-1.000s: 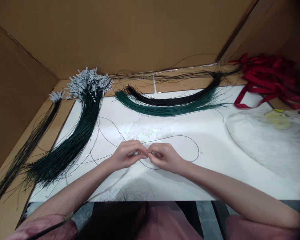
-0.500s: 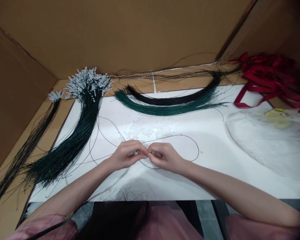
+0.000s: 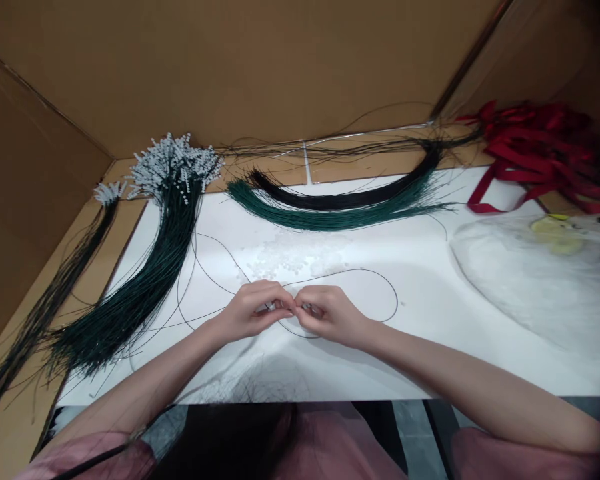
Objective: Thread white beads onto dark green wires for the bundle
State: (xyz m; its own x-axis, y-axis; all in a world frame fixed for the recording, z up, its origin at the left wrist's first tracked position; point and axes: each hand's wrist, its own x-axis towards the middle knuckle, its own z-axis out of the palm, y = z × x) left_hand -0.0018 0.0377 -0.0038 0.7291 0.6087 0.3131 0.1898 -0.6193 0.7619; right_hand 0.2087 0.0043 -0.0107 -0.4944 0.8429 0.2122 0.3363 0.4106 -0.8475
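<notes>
My left hand (image 3: 255, 310) and my right hand (image 3: 333, 315) meet fingertip to fingertip over the white sheet (image 3: 430, 287), both pinched closed. A thin dark wire (image 3: 397, 300) runs out from between them and loops round to the right. More wire curves away on the left side. Small pale beads show within the curled fingers, but the exact point of the pinch is hidden. Just beyond my hands lies a loose scatter of clear white beads (image 3: 300, 252).
A bundle of green wires tipped with white beads (image 3: 173, 167) lies left, beside a thinner bundle (image 3: 109, 193). Behind the beads curve black wires (image 3: 330, 200) and green wires (image 3: 315, 220). Red ribbon (image 3: 520, 160) and a clear plastic bag (image 3: 530, 287) sit right. Cardboard walls (image 3: 260, 67) enclose the back.
Both hands stay pinched together in nearly the same place, with only slight finger movement. The view has shifted very slightly.
</notes>
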